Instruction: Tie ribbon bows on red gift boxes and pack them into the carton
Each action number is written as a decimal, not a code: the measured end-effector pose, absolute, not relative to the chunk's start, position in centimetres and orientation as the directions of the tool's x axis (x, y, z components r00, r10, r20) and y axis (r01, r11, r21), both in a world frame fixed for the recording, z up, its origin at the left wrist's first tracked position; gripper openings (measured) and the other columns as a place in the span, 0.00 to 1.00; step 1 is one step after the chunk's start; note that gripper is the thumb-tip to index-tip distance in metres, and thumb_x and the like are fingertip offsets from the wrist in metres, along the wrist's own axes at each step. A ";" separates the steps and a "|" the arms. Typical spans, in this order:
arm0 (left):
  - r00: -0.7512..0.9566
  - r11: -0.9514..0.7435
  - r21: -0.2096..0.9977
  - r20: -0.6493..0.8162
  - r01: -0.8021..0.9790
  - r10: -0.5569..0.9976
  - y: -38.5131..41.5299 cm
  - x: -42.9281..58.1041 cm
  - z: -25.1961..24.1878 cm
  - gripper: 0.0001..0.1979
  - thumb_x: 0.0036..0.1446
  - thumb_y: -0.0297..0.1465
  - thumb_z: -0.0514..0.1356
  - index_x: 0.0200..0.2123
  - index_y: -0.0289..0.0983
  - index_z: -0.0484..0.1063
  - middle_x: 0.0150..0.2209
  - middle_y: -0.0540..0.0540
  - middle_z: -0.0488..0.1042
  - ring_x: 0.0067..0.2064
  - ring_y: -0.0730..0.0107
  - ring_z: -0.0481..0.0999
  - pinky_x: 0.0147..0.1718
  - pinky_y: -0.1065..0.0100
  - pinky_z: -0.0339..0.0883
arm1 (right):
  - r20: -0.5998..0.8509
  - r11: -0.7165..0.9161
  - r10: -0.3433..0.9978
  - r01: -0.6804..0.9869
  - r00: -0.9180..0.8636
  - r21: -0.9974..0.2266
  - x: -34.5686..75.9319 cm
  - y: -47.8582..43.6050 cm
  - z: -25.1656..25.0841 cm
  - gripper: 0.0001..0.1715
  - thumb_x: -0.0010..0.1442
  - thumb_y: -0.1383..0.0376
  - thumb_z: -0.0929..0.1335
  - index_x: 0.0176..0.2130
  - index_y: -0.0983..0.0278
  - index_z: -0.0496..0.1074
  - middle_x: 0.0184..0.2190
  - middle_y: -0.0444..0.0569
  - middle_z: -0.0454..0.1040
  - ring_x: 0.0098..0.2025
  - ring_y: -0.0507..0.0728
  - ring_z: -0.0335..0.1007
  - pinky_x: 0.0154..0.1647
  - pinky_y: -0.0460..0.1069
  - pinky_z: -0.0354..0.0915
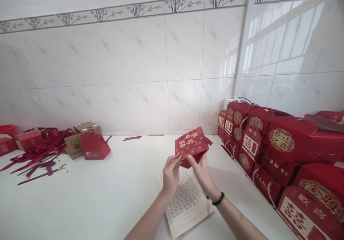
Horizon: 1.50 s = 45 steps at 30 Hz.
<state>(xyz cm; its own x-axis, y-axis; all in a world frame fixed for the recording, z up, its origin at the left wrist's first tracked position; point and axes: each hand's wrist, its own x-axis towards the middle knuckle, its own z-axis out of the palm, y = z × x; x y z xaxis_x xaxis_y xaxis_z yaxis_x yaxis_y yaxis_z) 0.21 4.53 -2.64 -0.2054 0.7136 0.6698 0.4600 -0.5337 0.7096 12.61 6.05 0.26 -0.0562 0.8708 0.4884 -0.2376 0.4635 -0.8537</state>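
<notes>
Both my hands hold a small red paper box (192,145) with gold characters, raised above the white table (107,193). My left hand (170,175) pinches its lower left edge. My right hand (200,170), with a black band on the wrist, grips its underside with curled fingers. The box is partly folded, with a flap sticking out at its right. Under my hands lies a stack of flat pale sheets (188,204) printed with red characters.
Finished red gift boxes (282,150) are piled along the right wall. At the far left lie red ribbons (40,150), a red cut-out box (94,146), brown cartons (80,136) and a red basin (6,129). White tiled walls stand behind.
</notes>
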 end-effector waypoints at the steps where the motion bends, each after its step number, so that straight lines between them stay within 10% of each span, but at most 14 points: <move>1: -0.075 -0.584 0.648 0.698 0.489 0.712 4.0 0.8 -2.9 0.14 0.61 0.36 0.49 0.41 0.42 0.73 0.45 0.43 0.72 0.49 0.64 0.73 0.47 0.60 0.71 | 0.475 0.463 0.880 -0.229 0.004 -0.856 13.3 6.3 0.2 0.30 0.54 0.51 0.68 0.50 0.64 0.59 0.49 0.57 0.66 0.50 0.62 0.65 0.52 0.57 0.63; 6: 0.024 -0.621 0.467 0.787 0.629 0.616 2.5 0.1 -2.0 0.12 0.57 0.34 0.51 0.41 0.38 0.70 0.42 0.40 0.68 0.45 0.61 0.71 0.45 0.58 0.69 | 0.359 0.366 0.931 -0.216 0.072 -0.905 17.4 6.8 -0.3 0.25 0.55 0.49 0.66 0.43 0.65 0.63 0.44 0.55 0.70 0.45 0.63 0.68 0.45 0.57 0.66; 10: -0.251 -0.540 0.651 0.731 0.533 0.634 2.0 -1.5 0.5 0.11 0.59 0.36 0.50 0.40 0.37 0.65 0.38 0.43 0.67 0.42 0.64 0.70 0.42 0.60 0.67 | 0.405 0.356 0.884 -0.223 -0.236 -0.907 17.5 5.1 0.4 0.22 0.55 0.52 0.67 0.42 0.64 0.64 0.41 0.53 0.71 0.41 0.62 0.70 0.40 0.54 0.69; 14: -0.026 -0.547 0.778 0.582 0.310 0.813 1.0 -2.1 2.7 0.15 0.59 0.39 0.52 0.44 0.37 0.66 0.43 0.42 0.71 0.45 0.63 0.72 0.45 0.62 0.66 | 0.435 0.431 0.767 -0.122 -0.471 -0.894 16.4 3.6 0.5 0.17 0.54 0.59 0.66 0.42 0.65 0.65 0.36 0.51 0.71 0.38 0.60 0.69 0.35 0.51 0.68; 20: 0.184 -0.484 0.796 0.447 0.365 0.875 -0.4 -2.1 4.6 0.13 0.51 0.35 0.61 0.41 0.39 0.71 0.40 0.47 0.75 0.43 0.67 0.74 0.45 0.65 0.68 | 0.485 0.592 0.676 0.017 -0.555 -0.806 16.1 3.7 -0.5 0.10 0.49 0.66 0.62 0.36 0.63 0.63 0.28 0.44 0.68 0.29 0.55 0.64 0.29 0.48 0.63; 27: -0.046 -0.530 0.792 0.568 0.302 0.822 -0.6 -0.5 4.0 0.05 0.55 0.32 0.60 0.30 0.38 0.65 0.27 0.53 0.70 0.27 0.79 0.70 0.25 0.77 0.66 | 0.549 0.662 0.658 0.049 -0.516 -0.748 16.0 3.7 -0.8 0.11 0.49 0.69 0.61 0.36 0.62 0.60 0.27 0.43 0.68 0.24 0.52 0.62 0.24 0.46 0.62; 33: 0.026 -0.672 0.631 0.721 0.388 0.692 -0.3 0.3 3.2 0.05 0.58 0.26 0.55 0.35 0.38 0.71 0.33 0.49 0.72 0.33 0.78 0.73 0.29 0.77 0.68 | 0.802 0.830 0.553 0.069 -0.226 -0.553 15.2 2.3 -0.3 0.26 0.53 0.71 0.63 0.52 0.61 0.57 0.46 0.51 0.66 0.46 0.58 0.64 0.47 0.53 0.63; 39: 0.067 -0.780 0.363 0.887 0.509 0.456 -0.1 0.7 2.3 0.13 0.57 0.20 0.53 0.39 0.39 0.75 0.40 0.48 0.72 0.25 0.85 0.69 0.22 0.79 0.66 | 0.819 0.849 0.528 0.094 -0.225 -0.521 15.2 2.0 0.3 0.08 0.58 0.72 0.63 0.39 0.61 0.65 0.32 0.45 0.67 0.33 0.53 0.65 0.34 0.49 0.63; 45: 0.054 -0.801 0.304 0.921 0.516 0.385 -0.2 0.9 1.8 0.16 0.53 0.20 0.54 0.44 0.36 0.72 0.42 0.43 0.70 0.41 0.70 0.74 0.33 0.72 0.74 | 0.815 0.841 0.540 0.112 -0.210 -0.529 15.3 2.1 0.2 0.05 0.57 0.71 0.64 0.36 0.62 0.65 0.30 0.44 0.66 0.30 0.53 0.64 0.31 0.48 0.61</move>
<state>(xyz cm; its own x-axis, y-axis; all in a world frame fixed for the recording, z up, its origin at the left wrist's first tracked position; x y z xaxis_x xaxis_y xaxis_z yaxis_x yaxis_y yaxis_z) 0.87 -0.19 1.83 0.0545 0.3854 0.9212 0.5160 -0.8006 0.3044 15.25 2.13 0.22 -0.2097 0.5402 0.8150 0.1119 0.8413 -0.5288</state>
